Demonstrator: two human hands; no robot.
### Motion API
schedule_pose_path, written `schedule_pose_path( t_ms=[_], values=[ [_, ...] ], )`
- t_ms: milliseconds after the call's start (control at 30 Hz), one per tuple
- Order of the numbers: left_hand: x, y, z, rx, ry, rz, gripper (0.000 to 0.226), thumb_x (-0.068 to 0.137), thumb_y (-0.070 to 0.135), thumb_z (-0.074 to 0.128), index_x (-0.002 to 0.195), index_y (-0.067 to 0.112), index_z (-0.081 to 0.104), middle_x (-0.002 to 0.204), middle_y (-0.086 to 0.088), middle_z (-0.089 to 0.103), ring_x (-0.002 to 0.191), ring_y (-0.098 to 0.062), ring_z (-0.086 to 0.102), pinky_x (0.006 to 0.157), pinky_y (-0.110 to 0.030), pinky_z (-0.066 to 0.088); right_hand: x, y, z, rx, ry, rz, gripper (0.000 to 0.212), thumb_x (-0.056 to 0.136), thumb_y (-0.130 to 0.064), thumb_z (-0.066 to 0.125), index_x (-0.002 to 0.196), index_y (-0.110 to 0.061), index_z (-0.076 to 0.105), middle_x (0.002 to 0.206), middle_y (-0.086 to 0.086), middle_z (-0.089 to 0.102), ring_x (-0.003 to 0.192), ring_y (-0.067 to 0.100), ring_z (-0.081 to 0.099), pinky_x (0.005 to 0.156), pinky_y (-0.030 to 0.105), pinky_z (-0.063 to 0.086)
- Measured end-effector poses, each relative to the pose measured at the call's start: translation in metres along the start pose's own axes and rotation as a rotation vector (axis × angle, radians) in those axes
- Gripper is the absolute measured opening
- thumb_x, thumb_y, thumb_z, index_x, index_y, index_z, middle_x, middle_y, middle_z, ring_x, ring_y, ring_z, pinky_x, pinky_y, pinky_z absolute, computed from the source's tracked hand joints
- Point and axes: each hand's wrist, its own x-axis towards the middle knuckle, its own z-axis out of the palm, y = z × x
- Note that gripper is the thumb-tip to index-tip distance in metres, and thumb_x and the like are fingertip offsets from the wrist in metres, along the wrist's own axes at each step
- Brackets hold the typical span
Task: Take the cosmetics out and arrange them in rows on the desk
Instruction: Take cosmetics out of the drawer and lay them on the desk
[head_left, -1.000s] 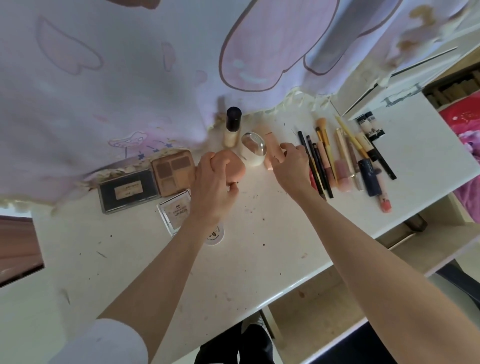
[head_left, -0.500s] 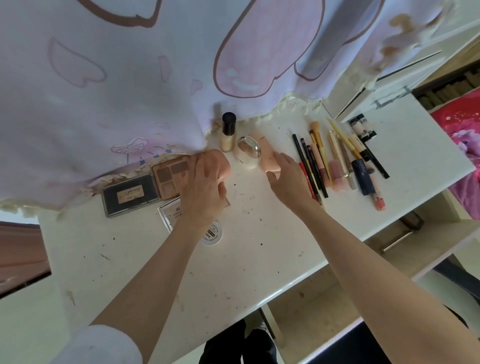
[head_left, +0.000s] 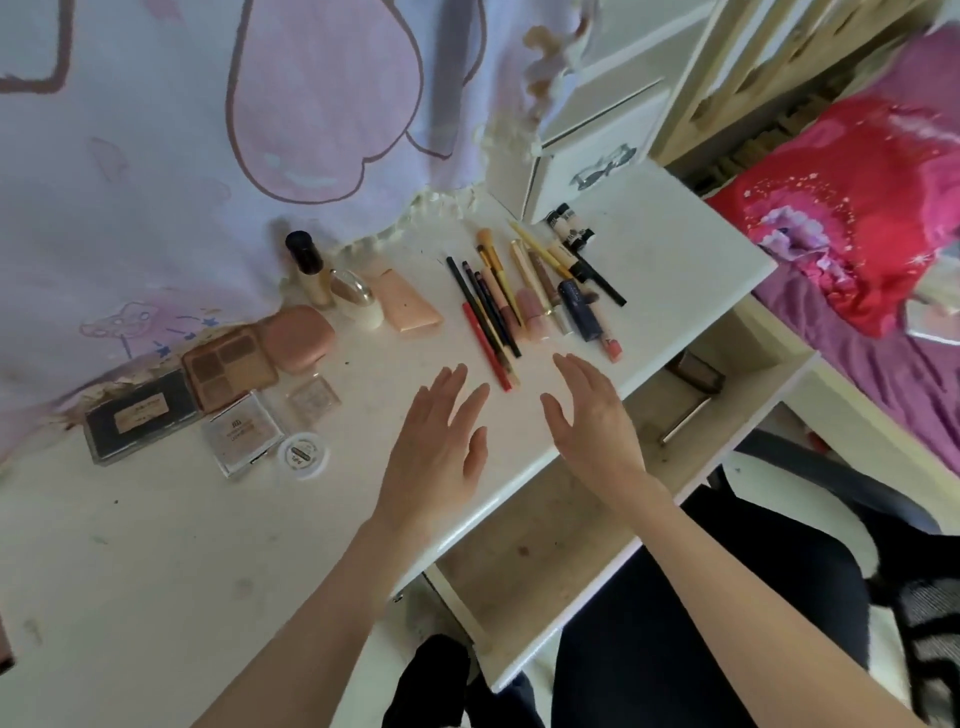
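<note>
Bare fingers are held straight and slightly spread on both the left hand (head_left: 441, 441) and the right hand (head_left: 592, 421); nothing is gripped. Just beyond the fingertips, the red pencil (head_left: 485, 345) is found, its tip between the two hands. It is judged light, stiff and prone to rolling, best pinched mid-shaft. Left of the pencil, the pink compact (head_left: 301, 338) is seen on the desk (head_left: 156, 545).

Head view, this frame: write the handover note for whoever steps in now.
Left hand and right hand: both open, holding nothing, above the desk.
Laid out: palettes and compacts at left, bottle and tube behind, pencils and brushes at right.
Done: most things are in rough rows.
Left: straighten the overlapping brushes; check the open drawer, where something dark lies at its far end.
</note>
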Motion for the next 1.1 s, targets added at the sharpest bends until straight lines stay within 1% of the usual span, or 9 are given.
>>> schedule_pose_path(
  t_ms=[100, 267, 400, 533, 600, 700, 833, 933, 1100],
  values=[
    [-0.003, 0.046, 0.032, -0.03, -0.069, 0.083, 0.035, 0.091, 0.018, 0.052, 0.125, 0.011, 0.055, 0.137, -0.014, 0.049, 0.128, -0.029, 0.046, 0.103, -0.042, 0.04, -0.019, 0.052, -0.014, 0.019, -0.001, 0.06, 0.043, 0.094, -0.018, 0.053, 0.135, -0.007, 0.046, 0.138, 0.012, 0.048, 0.13, 0.026, 0.043, 0.109, 0.038, 0.034],
    [0.005, 0.102, 0.086, -0.206, -0.224, 0.151, 0.035, 0.093, 0.019, 0.038, 0.12, 0.011, 0.058, 0.126, -0.009, 0.057, 0.114, -0.022, 0.057, 0.093, -0.032, 0.05, -0.022, 0.135, -0.03, -0.059, -0.07, 0.114, 0.041, 0.093, -0.014, 0.053, 0.131, -0.001, 0.048, 0.131, 0.017, 0.051, 0.124, 0.032, 0.046, 0.106, 0.039, 0.037],
    [0.033, 0.139, 0.135, -0.31, -0.325, 0.034, 0.037, 0.098, 0.017, 0.038, 0.133, 0.014, 0.048, 0.131, -0.002, 0.051, 0.115, -0.015, 0.053, 0.093, -0.02, 0.04, -0.002, 0.192, -0.032, -0.218, -0.167, 0.145, 0.039, 0.095, -0.017, 0.046, 0.132, -0.003, 0.046, 0.133, 0.015, 0.049, 0.123, 0.031, 0.045, 0.107, 0.035, 0.029],
    [0.066, 0.163, 0.179, -0.407, -0.539, -0.143, 0.041, 0.101, 0.017, 0.029, 0.141, 0.015, 0.036, 0.142, -0.003, 0.04, 0.127, -0.015, 0.041, 0.101, -0.018, 0.029, 0.033, 0.23, -0.033, -0.286, -0.226, 0.183, 0.041, 0.096, -0.019, 0.042, 0.136, -0.006, 0.04, 0.135, 0.015, 0.046, 0.119, 0.033, 0.047, 0.098, 0.037, 0.037],
    [0.079, 0.166, 0.197, -0.446, -0.6, -0.219, 0.042, 0.101, 0.015, 0.028, 0.142, 0.015, 0.033, 0.143, -0.005, 0.039, 0.13, -0.017, 0.038, 0.103, -0.019, 0.026, 0.048, 0.244, -0.034, -0.347, -0.245, 0.205, 0.037, 0.096, -0.017, 0.04, 0.131, -0.004, 0.042, 0.13, 0.016, 0.049, 0.114, 0.034, 0.049, 0.093, 0.037, 0.038],
    [0.094, 0.166, 0.22, -0.49, -0.645, -0.296, 0.042, 0.1, 0.012, 0.028, 0.142, 0.013, 0.034, 0.145, -0.006, 0.038, 0.133, -0.019, 0.034, 0.105, -0.019, 0.022, 0.068, 0.258, -0.034, -0.454, -0.322, 0.213, 0.033, 0.095, -0.016, 0.043, 0.126, -0.003, 0.044, 0.126, 0.016, 0.051, 0.114, 0.033, 0.049, 0.097, 0.036, 0.035],
    [0.105, 0.161, 0.247, -0.59, -0.707, -0.436, 0.046, 0.101, 0.015, 0.028, 0.146, 0.014, 0.024, 0.152, -0.003, 0.026, 0.139, -0.016, 0.024, 0.109, -0.021, 0.016, 0.093, 0.269, -0.026, -0.43, -0.346, 0.267, 0.042, 0.093, -0.009, 0.047, 0.131, 0.002, 0.035, 0.131, 0.019, 0.044, 0.12, 0.034, 0.045, 0.094, 0.037, 0.038],
    [0.109, 0.158, 0.26, -0.626, -0.716, -0.47, 0.046, 0.1, 0.016, 0.029, 0.146, 0.016, 0.024, 0.152, -0.002, 0.025, 0.139, -0.016, 0.024, 0.109, -0.021, 0.016, 0.11, 0.273, -0.018, -0.35, -0.4, 0.325, 0.051, 0.092, -0.005, 0.044, 0.138, 0.005, 0.025, 0.138, 0.022, 0.037, 0.125, 0.035, 0.041, 0.098, 0.038, 0.037],
    [0.116, 0.157, 0.272, -0.589, -0.725, -0.468, 0.045, 0.1, 0.017, 0.031, 0.145, 0.013, 0.026, 0.15, -0.006, 0.031, 0.137, -0.018, 0.029, 0.109, -0.022, 0.019, 0.125, 0.285, -0.005, -0.326, -0.482, 0.351, 0.033, 0.088, 0.002, 0.043, 0.121, 0.002, 0.044, 0.122, 0.022, 0.051, 0.111, 0.035, 0.051, 0.079, 0.035, 0.043]
  ],
)
